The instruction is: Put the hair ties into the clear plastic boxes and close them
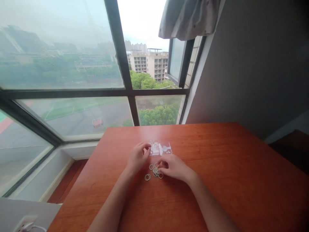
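My left hand (139, 156) is curled at the left edge of a small clear plastic packet (154, 152), thumb and forefinger closed on that edge. Inside or on the packet, small round shapes show, too small to make out fully. To its right lies a clear flap with white print (165, 149). My right hand (174, 166) is bent low over the table, its fingertips at a pale green ring (156, 165). Just below, several more thin rings (155, 171) lie in a loose pile. A pair of overlapping rings (147, 177) sits apart to the left.
The reddish-brown wooden table (212, 151) fills the foreground, with its far edge by the window. A dark window frame (96, 93) stands behind it, with one open pane (178, 61) and a grey curtain (189, 19). A wall socket with a white plug (29, 225) is at lower left.
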### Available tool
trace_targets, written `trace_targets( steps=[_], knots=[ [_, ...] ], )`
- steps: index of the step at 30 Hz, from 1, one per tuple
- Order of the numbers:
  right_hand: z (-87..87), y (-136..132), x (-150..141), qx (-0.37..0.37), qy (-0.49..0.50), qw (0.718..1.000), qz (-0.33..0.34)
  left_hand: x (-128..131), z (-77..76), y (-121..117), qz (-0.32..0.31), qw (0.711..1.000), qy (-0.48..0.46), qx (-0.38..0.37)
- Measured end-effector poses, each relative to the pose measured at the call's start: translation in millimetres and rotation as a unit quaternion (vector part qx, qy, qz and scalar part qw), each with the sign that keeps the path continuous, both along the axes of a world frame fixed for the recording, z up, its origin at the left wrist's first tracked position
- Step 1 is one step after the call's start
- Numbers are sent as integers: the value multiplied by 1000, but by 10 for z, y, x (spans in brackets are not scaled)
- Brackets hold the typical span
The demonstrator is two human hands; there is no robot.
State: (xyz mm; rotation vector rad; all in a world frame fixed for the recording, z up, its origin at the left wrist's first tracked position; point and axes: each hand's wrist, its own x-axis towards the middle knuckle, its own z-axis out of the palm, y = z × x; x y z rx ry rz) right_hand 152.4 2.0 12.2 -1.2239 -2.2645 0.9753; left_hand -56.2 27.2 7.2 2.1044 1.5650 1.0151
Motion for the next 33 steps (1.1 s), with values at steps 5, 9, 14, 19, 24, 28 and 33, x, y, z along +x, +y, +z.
trace_targets(
  steps=[5, 9, 14, 19, 24, 28, 33],
  knots=[
    [-49, -10, -43, 18, -26, 999, 7, 10, 11, 0, 2, 1000, -4, 3],
    [-50, -3, -39, 17, -20, 1000, 5, 56, 60, 40, -3, 1000, 0, 10],
    [-21, -4, -40, 18, -16, 999, 22, 114, 158, 137, -25, 999, 12, 22],
    [-32, 1, -35, 33, -18, 999, 36, 96, 103, 198, -19, 1000, 9, 15],
    [-84, 28, -49, 42, 1, 999, 3, 40, -49, 170, -14, 1000, -6, 0],
    [-87, 56, -68, 70, 24, 994, -81, 54, -18, 91, -26, 999, -18, -7],
    [-97, 121, -48, 103, 79, 977, -167, 175, 102, -21, -108, 992, -51, -46]
  ],
)
